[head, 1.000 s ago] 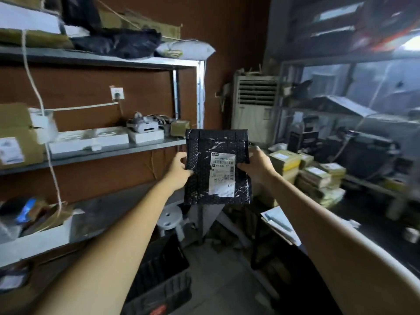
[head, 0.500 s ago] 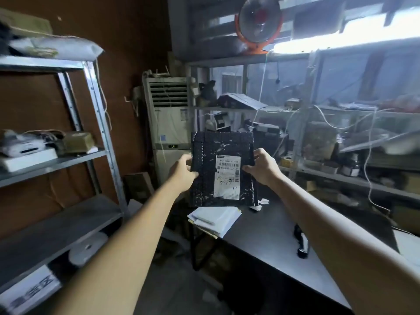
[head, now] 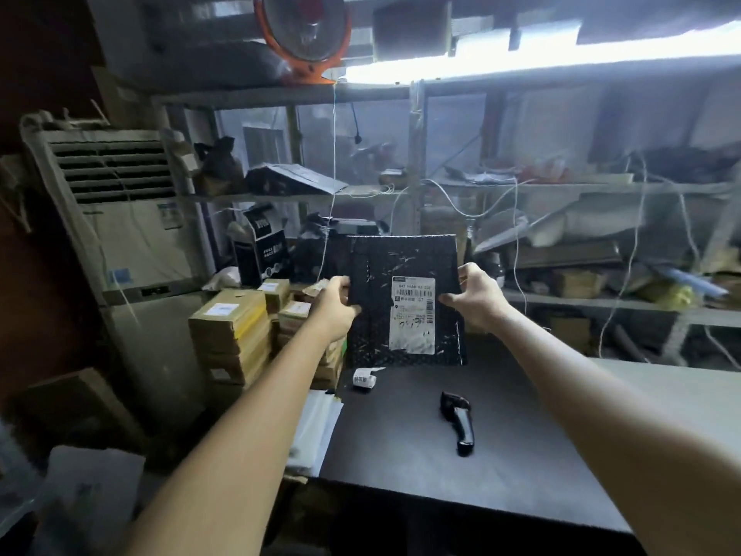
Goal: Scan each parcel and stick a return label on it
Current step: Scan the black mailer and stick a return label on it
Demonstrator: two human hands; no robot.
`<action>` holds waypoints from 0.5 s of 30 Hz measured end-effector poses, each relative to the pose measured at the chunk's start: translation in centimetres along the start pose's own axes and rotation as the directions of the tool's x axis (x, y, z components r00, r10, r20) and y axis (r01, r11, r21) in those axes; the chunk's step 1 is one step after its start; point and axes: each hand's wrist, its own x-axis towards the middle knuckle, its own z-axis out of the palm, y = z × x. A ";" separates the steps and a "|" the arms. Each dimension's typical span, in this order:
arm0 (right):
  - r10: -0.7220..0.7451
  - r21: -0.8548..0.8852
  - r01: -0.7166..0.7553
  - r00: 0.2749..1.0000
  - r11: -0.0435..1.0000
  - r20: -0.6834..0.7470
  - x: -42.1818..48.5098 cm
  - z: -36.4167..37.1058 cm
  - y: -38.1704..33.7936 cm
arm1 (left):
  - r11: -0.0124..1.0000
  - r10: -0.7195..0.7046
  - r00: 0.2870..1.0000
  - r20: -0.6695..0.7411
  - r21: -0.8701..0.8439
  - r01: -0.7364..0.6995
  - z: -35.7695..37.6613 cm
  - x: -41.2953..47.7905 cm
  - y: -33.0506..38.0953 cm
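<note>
Parcel brought to the scanning station. Compared with a second earlier, when it is framed against metal shelving, the parcel (head: 371,315) now hangs in the air over the dark worktop (head: 521,455), beyond the scanner (head: 459,423) and above it. It is upright, with its white shipping label (head: 413,315) facing the camera. The grip looks the same in both moments; only the setting differs, which suggests that the person turns with the parcel to the worktop. The fetching step thus appears complete and scanning not yet begun: the scanner lies flat and untouched. A small roll of labels (head: 364,380) lies beyond the scanner to its left, just under the parcel's lower edge. Both arms are stretched forward. The left hand (head: 335,311) pinches the parcel's left edge and the right hand (head: 475,298) its right edge, thumbs on the near face; the other fingers are hidden behind. One hand probably has to let go to reach the scanner.
</note>
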 end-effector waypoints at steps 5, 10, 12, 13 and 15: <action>0.087 -0.050 -0.090 0.995 0.995 -0.054 2.2 1.0 1.9 | 0.998 0.058 0.995 0.086 -0.013 -0.057 1.7 4.1 -0.7; 0.112 -0.052 -0.115 0.992 0.992 -0.064 5.1 2.1 3.9 | 0.999 0.035 0.990 0.134 -0.037 -0.030 3.9 7.7 -1.6; 0.116 -0.056 -0.120 0.991 0.991 -0.067 6.6 2.6 5.1 | 0.999 0.035 0.991 0.131 -0.009 -0.034 5.1 9.6 -2.1; 0.121 -0.054 -0.125 0.990 0.991 -0.067 7.4 2.8 5.9 | 0.999 0.033 0.991 0.131 0.004 -0.034 5.7 10.6 -2.3; 0.131 -0.040 -0.133 0.990 0.990 -0.059 9.1 3.3 7.6 | 1.000 0.009 0.990 0.139 0.008 -0.010 7.3 12.4 -2.8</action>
